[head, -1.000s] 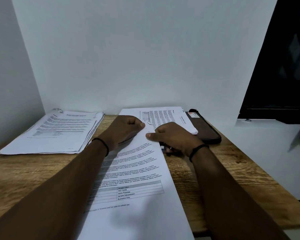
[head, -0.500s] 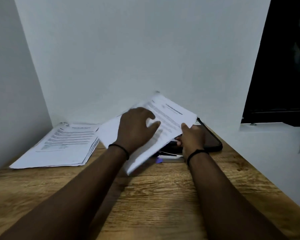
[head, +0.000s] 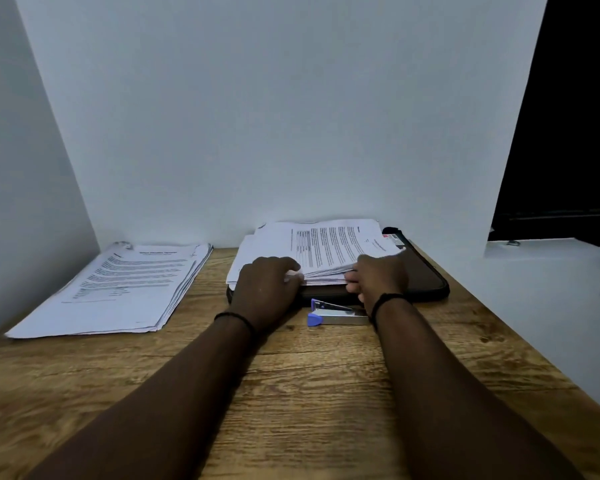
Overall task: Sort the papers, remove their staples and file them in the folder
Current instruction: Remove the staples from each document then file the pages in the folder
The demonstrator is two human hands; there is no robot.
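Both hands gripped the near edge of the right-hand paper stack (head: 321, 252): left hand (head: 269, 289) had fingers curled over the stack's near-left corner, right hand (head: 378, 277) pinched the sheet edges on the near-right, fingertips tucked under the top pages. Exact finger contact under the paper was hidden. That stack sat on top of the dark folder (head: 426, 282), which lay closed at the far right of the wooden table (head: 309, 393), against the wall. A second stack of papers (head: 118, 285) lay flat at the far left, well apart, untouched. The stapler-type tool with blue tip (head: 336, 315) lay on the table just near of the folder, beside the right wrist, not held.

Step looked like sorting: squaring up or leafing through the right-hand stack. No staple visible at this resolution. Filing had not begun, since the folder was shut and loaded with paper. Next move probably called for lifting one stapled set clear, holding it down with one hand, and freeing the other for the tool.
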